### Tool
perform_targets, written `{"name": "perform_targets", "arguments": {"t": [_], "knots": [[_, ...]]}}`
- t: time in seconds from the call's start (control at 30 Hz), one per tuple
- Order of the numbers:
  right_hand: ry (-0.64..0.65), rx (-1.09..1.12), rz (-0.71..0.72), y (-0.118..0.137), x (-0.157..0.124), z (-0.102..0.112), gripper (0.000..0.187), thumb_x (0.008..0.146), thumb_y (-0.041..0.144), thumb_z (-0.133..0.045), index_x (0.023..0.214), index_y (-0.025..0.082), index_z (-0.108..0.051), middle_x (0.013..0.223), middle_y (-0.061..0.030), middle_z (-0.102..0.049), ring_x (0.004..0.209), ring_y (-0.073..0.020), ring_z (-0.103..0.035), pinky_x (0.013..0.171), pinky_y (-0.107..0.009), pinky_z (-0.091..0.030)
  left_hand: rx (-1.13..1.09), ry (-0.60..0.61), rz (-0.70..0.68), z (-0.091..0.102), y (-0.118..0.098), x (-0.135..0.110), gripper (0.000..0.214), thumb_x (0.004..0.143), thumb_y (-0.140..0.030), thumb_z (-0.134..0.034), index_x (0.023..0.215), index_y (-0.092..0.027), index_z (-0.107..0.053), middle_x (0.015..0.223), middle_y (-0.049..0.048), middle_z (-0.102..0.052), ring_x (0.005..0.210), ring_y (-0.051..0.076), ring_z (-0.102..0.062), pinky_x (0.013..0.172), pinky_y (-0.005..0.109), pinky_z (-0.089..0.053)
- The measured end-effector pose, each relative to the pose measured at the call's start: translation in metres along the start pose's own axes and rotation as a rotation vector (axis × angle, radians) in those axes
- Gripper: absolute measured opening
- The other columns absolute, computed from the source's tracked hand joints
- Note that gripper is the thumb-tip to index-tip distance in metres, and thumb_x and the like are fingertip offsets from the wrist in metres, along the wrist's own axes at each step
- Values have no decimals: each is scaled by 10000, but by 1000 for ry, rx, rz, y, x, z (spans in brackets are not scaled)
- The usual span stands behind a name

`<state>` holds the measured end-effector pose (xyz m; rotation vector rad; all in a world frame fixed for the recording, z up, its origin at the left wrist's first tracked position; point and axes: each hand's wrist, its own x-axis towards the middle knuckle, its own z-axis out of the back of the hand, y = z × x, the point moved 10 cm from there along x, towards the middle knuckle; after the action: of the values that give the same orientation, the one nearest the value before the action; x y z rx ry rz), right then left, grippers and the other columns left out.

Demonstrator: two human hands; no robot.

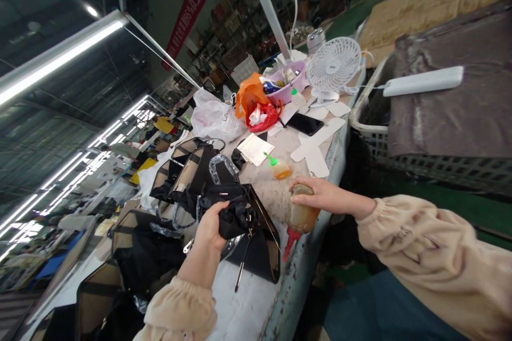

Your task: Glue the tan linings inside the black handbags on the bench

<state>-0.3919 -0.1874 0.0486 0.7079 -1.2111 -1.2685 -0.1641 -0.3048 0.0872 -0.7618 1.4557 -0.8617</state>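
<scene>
My right hand is wrapped round a squeeze bottle of amber liquid, its red nozzle tipped downward near the table's edge. My left hand grips a black handbag by the gathered black material at its top; some of its fingers are hidden. The bag lies tilted on the table, its side panel facing the bottle, with a thin zip pull hanging in front. A smaller bottle with a green nozzle and orange liquid stands just beyond my right hand.
More black handbags crowd the left. Farther back are a white fan, a black phone, white paper pieces, an orange bag and a lilac basin. A plastic crate stands right of the worktable.
</scene>
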Motion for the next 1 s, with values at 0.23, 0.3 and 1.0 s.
{"name": "perform_targets", "arguments": {"t": [0.23, 0.3, 1.0], "knots": [[-164, 28, -148, -25, -6, 11, 452, 820, 600, -577, 1010, 193, -629, 930, -52, -673, 881, -266, -624, 804, -395, -487, -38, 25, -1, 1, -1, -5, 118, 791, -47, -519, 802, -87, -629, 623, 75, -692, 539, 198, -675, 622, 350, -615], [-223, 3, -139, -22, -8, 13, 447, 823, 597, -571, 1014, 196, -621, 911, -48, -669, 858, -259, -622, 791, -396, -486, -38, 10, -10, 5, -2, -7, 109, 792, -44, -523, 789, -89, -623, 612, 71, -687, 524, 193, -669, 612, 340, -611], [-571, -335, 463, 71, -38, 11, 352, 910, 346, -642, 1195, 197, -498, 1091, -122, -577, 1043, -284, -555, 903, -461, -496, -26, 21, -1, 3, 1, -3, 141, 787, -47, -516, 841, -91, -639, 648, 80, -703, 520, 211, -669, 589, 353, -603]]}}
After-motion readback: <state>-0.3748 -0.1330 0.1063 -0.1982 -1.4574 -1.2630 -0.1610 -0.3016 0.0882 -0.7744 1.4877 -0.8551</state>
